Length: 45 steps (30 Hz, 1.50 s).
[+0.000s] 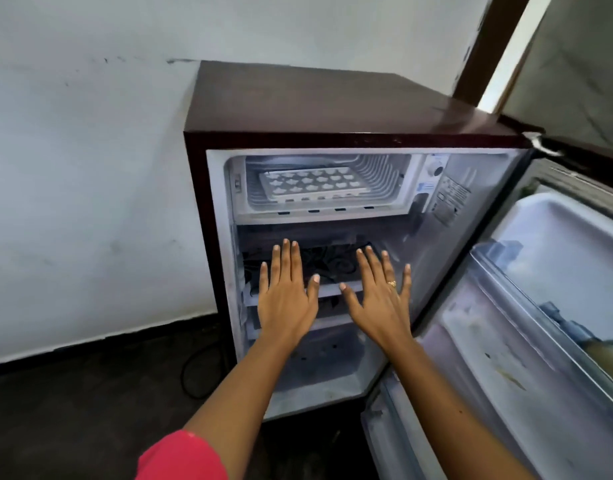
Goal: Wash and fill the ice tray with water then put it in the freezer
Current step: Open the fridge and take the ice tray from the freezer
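Resting in freezer (381,174): one ice tray (310,184)

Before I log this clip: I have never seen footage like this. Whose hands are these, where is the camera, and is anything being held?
There is no machine here. A person wears one wide-angle camera on the head, looking forward and down, so you see their own arms. The left hand and right hand are spread flat with straight fingers in front of a small fridge, whose door stands open to the right. Neither hand holds anything. The white ice tray lies in the freezer compartment at the top. Whether its cells hold water cannot be told.
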Available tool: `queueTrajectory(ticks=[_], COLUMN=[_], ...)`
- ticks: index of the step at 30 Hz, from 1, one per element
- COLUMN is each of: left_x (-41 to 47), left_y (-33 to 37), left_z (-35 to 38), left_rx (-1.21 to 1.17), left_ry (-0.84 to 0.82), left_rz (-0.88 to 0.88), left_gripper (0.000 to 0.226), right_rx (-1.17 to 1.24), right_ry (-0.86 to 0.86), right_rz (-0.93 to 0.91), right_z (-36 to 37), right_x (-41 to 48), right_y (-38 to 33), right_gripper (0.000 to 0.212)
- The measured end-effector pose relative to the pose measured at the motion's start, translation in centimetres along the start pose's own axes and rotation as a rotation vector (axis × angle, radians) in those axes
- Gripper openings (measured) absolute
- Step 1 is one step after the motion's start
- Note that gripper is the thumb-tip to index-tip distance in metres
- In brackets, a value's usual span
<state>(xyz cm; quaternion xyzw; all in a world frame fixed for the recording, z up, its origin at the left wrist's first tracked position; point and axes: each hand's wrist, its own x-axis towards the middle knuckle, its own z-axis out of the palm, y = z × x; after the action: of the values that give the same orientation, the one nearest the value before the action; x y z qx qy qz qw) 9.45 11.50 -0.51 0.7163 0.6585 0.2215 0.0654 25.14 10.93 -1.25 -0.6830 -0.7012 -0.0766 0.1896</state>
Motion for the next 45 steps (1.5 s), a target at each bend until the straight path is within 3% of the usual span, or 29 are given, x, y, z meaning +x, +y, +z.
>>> queueTrajectory(ticks=[13, 20, 25, 31, 36, 45], left_x=[15.4, 19.8, 20.9, 21.3, 21.4, 16.3], left_y=[-2.3, -4.0, -4.0, -4.1, -5.1, -3.9], left_z=[2.2, 2.6, 2.9, 3.1, 3.0, 1.1], left_rx=[-0.055, -0.124, -0.068, -0.082, -0.243, -0.596], left_ry=[0.110, 0.187, 0.115, 0.171, 0.186, 0.147], left_rz=[-0.120, -0.215, -0.262, -0.234, -0.176, -0.100], left_gripper=[0.086, 0.105, 0.103, 0.094, 0.089, 0.085], right_rx=[0.157, 0.328, 0.459, 0.439, 0.587, 0.616], right_ry=[0.017, -0.131, -0.193, -0.181, -0.130, -0.095], right_rz=[0.021, 0.156, 0.250, 0.244, 0.274, 0.309], right_z=[3.8, 5.0, 5.3, 5.5, 5.0, 1.5], right_x=[17.9, 23.5, 24.4, 24.6, 23.6, 17.1], right_y=[2.2, 3.3, 3.7, 3.8, 4.3, 4.4], right_gripper=[0.091, 0.104, 0.110, 0.111, 0.116, 0.105])
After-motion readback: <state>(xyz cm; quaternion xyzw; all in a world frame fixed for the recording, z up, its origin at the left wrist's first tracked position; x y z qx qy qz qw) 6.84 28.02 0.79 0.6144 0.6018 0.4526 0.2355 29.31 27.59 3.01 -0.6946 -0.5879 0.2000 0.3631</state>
